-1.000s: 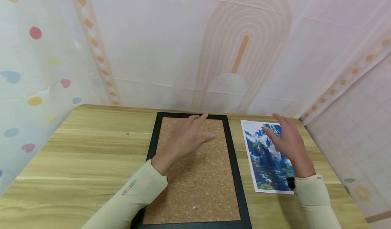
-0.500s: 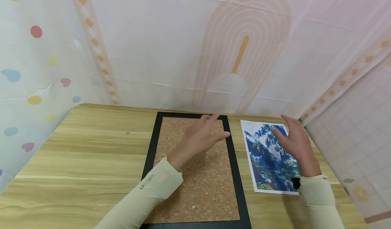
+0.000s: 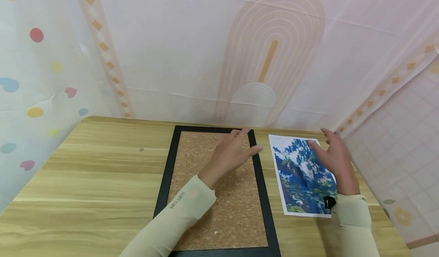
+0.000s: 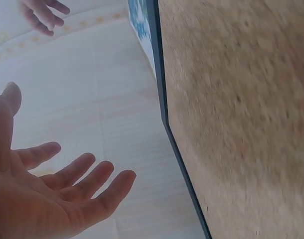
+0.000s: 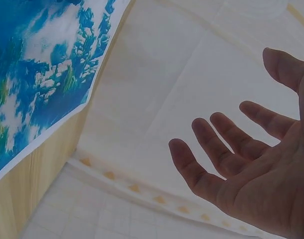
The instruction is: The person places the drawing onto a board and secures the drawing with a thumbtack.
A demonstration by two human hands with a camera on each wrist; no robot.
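Two open hands hover over the wooden counter (image 3: 103,165), neither holding anything. The left hand (image 3: 233,154) hangs above the far right part of a black-framed cork board (image 3: 219,196) that lies flat in the middle of the counter; its fingers (image 4: 87,174) are spread and relaxed, the thumb reaching toward the frame's right edge. I cannot tell whether the palm touches the cork. The right hand (image 3: 334,156) hangs over the far right portion of a printed landscape picture (image 3: 298,177) (blue crags, white cloud, a white border), which lies flat just to the right of the board, apart from it by a strip of bare wood. Its fingers (image 5: 217,149) are likewise wide and loosely bent, closed on nothing; the wrist view shows the palm lifted off the paper.

As a judgement, the step in hand looks like the approach to the print: both hands are converging on it, one from each side, before any grasp. The next move would call for getting fingertips under a thin sheet lying flush on the counter, probably by sliding an edge or lifting a corner, and then carrying it level so it does not crease or curl. A pale patterned cloth backdrop (image 3: 205,51) closes the scene behind and at both sides
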